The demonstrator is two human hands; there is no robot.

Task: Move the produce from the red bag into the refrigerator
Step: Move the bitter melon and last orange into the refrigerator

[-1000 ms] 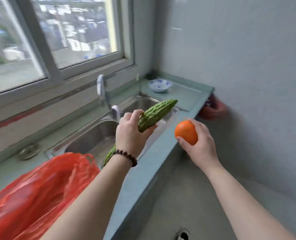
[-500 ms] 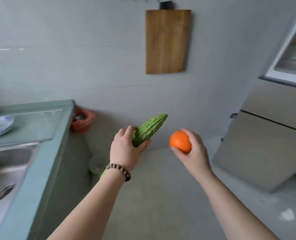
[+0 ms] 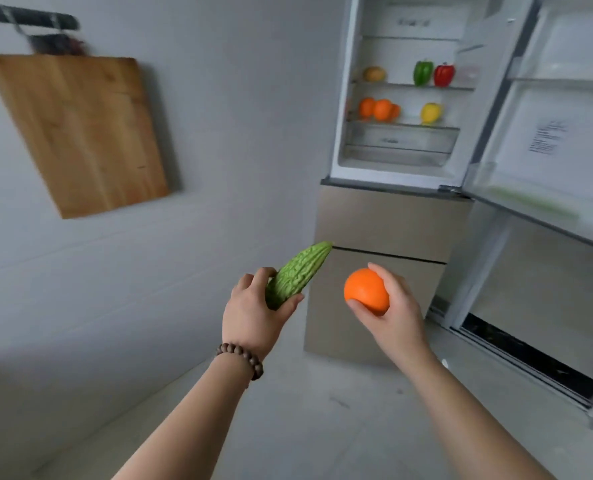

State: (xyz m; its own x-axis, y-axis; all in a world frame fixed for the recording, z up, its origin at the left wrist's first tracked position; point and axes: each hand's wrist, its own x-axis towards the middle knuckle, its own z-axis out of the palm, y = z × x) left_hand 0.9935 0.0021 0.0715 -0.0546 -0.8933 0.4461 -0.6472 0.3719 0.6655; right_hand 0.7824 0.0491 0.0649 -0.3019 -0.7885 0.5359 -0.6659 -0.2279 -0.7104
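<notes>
Gone from view are the sink and counter edge seen half a second ago; the open refrigerator now fills the upper right. Left hand is wrapped around a bitter gourd, tip pointing up-right. Right hand cups an orange. Inside, oranges, a yellow pepper, green pepper and red pepper sit on shelves. A cutting board hangs on the wall.

The refrigerator is standing ahead right with its door hanging open rightward, peppers sitting above oranges inside, a cutting board hanging left
</notes>
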